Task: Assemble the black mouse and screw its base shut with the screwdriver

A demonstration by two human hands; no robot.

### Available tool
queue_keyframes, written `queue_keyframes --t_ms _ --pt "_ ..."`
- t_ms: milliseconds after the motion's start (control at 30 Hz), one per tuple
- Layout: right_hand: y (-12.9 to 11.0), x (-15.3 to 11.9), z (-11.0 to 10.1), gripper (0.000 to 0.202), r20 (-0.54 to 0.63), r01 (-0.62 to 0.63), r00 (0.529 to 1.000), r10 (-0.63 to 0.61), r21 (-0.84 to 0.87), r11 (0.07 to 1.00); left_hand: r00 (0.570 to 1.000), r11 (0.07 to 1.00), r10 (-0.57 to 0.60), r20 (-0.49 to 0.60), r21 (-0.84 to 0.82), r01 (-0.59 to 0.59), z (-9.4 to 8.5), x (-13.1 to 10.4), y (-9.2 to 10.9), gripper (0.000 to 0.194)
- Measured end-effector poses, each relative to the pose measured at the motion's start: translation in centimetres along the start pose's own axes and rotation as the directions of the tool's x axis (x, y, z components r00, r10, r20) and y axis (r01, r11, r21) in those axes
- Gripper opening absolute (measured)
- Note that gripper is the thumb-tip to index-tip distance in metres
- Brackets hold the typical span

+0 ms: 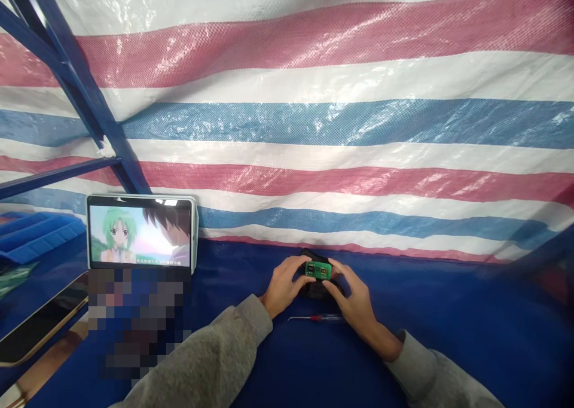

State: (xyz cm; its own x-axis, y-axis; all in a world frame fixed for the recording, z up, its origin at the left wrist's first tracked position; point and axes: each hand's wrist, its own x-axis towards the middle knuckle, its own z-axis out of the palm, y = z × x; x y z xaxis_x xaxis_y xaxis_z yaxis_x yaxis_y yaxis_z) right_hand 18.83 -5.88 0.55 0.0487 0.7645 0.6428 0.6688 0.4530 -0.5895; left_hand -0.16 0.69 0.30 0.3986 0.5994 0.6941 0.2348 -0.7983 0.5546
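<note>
"In the head view, where is the green board [318, 270] sitting?"
"Over the dark casing [316, 290]. The left hand [281, 285] and right hand [359, 300] are pinching opposite ends, fingers parting only by its width, probably keeping its face uncovered."
"And the red-collared tool [317, 317]?"
"Lying nearby on the surface [291, 366], likely staying reachable."
"Any writing?"
"The tablet [143, 234] is showing Chinese subtitles, too small to read surely."

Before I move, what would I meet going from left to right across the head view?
Phone → tablet → left hand → green circuit board → right hand.
</note>
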Motion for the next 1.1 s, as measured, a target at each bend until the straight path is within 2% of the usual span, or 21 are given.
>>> queue_keyframes --t_ms 200,433,667,1100 --pt "0.22 -0.13 0.14 0.034 0.011 0.029 0.999 -0.030 0.016 0.999 1.000 0.999 0.031 -0.004 -0.016 -0.031 0.02 0.05 0.24 0.030" --pt "0.34 0.04 0.61 0.037 -0.007 -0.017 1.000 0.017 0.009 1.000 1.000 0.999 0.008 -0.025 -0.031 -0.009 0.03 0.26 0.26 0.029" --pt "0.74 -0.14 0.61 0.035 -0.010 -0.018 1.000 0.018 0.006 1.000 0.998 0.998 0.050 -0.028 -0.032 -0.050 0.10 0.19 0.12 0.030" --pt "0.23 -0.23 0.12 0.038 0.008 -0.069 0.998 0.069 0.054 0.996 0.996 0.994 0.081 -0.040 -0.070 -0.084 -0.27 0.21 0.31 0.041"
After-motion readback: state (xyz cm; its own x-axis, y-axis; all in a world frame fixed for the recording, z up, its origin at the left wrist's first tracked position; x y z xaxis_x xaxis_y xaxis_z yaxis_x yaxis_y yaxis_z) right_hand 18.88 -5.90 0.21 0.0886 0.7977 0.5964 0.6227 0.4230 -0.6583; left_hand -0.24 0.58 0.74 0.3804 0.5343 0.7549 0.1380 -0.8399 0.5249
